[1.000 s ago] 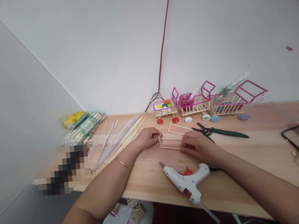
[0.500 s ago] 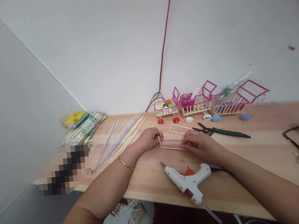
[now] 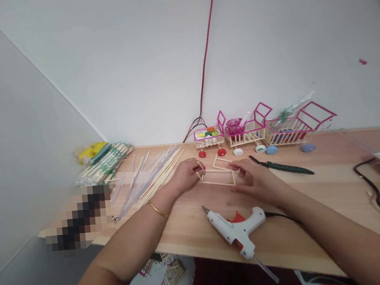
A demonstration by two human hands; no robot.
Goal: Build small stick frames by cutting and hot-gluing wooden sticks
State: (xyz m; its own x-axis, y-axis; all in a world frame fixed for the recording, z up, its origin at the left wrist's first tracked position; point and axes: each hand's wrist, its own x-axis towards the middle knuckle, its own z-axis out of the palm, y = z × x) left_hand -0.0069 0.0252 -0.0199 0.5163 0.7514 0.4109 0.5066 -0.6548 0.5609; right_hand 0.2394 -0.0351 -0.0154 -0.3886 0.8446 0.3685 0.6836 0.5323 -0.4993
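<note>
A small rectangular frame of thin wooden sticks [image 3: 218, 184] rests on the table, with short sticks rising at its left end. My left hand [image 3: 190, 174] pinches that left end. At the frame's right end my right hand [image 3: 253, 177] has its fingers spread, thumb and fingertips apart, close beside the corner. Behind the frame lies another angled stick piece [image 3: 216, 162], partly behind my right hand. A white glue gun [image 3: 237, 231] with a red trigger lies in front of my hands, nozzle pointing left.
Loose sticks [image 3: 161, 176] and packed sticks [image 3: 111, 160] lie left. Small stick carts [image 3: 247, 135] with pink rims stand along the wall. Green-handled pliers [image 3: 287, 167] lie behind my right hand. A black cable [image 3: 373, 184] runs at the right.
My right hand has opened and let go of the frame's right end, whose end stick now shows. My left hand still holds the left end. The view has shifted slightly.
</note>
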